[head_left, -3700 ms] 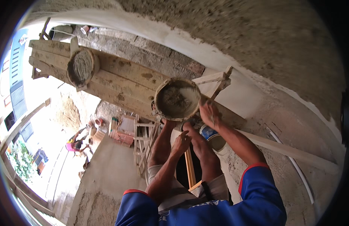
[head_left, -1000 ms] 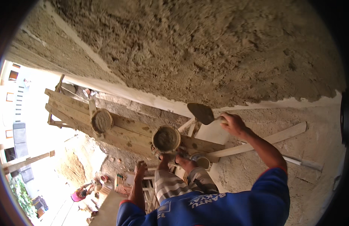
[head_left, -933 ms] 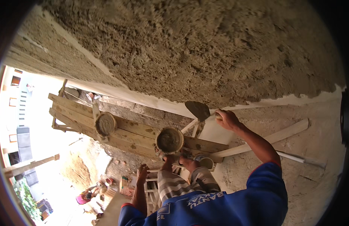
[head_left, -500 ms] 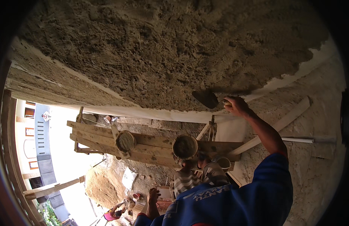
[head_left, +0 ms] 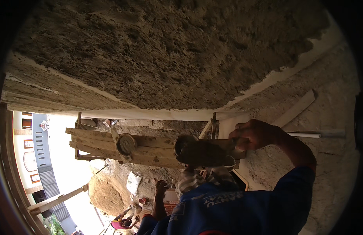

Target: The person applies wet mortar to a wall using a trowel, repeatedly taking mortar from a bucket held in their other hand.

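My right hand [head_left: 250,135] is closed around the handle of a trowel. A dark heap of wet mortar covers the trowel blade [head_left: 208,152], which is held beside and partly over the near bucket of mortar [head_left: 183,141]. Rough wet mortar [head_left: 162,55] coats the wall above, with a paler strip along its lower edge. Low and to the left, my left hand [head_left: 161,187] hangs beside my body with its fingers curled in; I see nothing in them.
Wooden scaffold planks [head_left: 154,154] run below, bearing a second mortar bucket [head_left: 126,144]. A sloping board [head_left: 297,107] and a white pipe [head_left: 305,135] are at the right. Far below are a sand pile [head_left: 107,194], a white sack [head_left: 133,183] and another person [head_left: 121,223].
My right hand has come down and back from the wall to beside the bucket. The trowel, bare-looking against the wall before, now carries a mound of mortar. My left hand has risen slightly.
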`<action>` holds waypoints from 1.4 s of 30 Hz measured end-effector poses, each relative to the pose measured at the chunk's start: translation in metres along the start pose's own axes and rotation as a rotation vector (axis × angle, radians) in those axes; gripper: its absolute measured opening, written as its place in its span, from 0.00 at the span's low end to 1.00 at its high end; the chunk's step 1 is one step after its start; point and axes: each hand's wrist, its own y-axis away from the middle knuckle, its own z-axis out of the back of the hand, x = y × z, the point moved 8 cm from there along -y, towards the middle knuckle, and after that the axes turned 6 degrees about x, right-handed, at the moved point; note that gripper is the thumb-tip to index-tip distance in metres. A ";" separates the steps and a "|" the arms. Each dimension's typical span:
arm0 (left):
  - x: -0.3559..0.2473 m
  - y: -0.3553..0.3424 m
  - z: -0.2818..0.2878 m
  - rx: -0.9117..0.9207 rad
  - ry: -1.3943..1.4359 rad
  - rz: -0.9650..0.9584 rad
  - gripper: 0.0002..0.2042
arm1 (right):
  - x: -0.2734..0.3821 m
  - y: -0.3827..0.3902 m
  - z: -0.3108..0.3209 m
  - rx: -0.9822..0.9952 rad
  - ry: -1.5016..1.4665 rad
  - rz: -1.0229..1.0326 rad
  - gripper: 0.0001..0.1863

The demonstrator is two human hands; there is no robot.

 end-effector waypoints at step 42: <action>0.065 -0.352 -0.059 0.018 -0.639 -0.118 0.22 | -0.424 -0.275 -0.494 0.374 0.289 -0.726 0.18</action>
